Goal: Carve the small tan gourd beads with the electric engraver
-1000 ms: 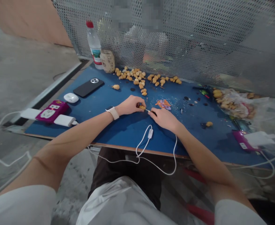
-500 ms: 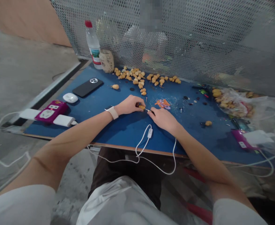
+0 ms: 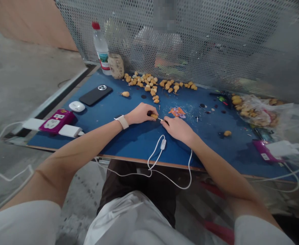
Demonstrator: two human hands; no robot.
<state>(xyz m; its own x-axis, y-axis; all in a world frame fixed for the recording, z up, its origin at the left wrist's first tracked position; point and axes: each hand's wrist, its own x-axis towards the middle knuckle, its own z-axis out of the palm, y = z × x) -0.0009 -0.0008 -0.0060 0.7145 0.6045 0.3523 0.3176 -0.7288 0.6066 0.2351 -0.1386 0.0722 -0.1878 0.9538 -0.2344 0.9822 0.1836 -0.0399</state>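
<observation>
Blue tabletop (image 3: 129, 144) fills the middle of the frame, and at its centre the left hand (image 3: 143, 113) pinches one small tan gourd (image 3: 154, 116) in curled fingers. Just right of it, the right hand (image 3: 180, 129) grips one slim tool (image 3: 163, 120), its bright tip pointing at the gourd's end; whether they touch is too small to tell. For good control, brace both wrists, stop the gourd rolling, use short, light strokes, hold the left fingertips clear of the tip's line and leave the white cord (image 3: 190, 170) slack.

Counted: two purple power strips, left (image 3: 56, 121) and lower right (image 3: 266, 151); one phone (image 3: 93, 97), one bottle (image 3: 103, 54) and one jar (image 3: 116, 67), upper left; two lone gourds, upper left (image 3: 125, 94) and right (image 3: 227, 133). Those heaped (image 3: 140, 80) along the mesh (image 3: 215, 47) are too crowded to count.
</observation>
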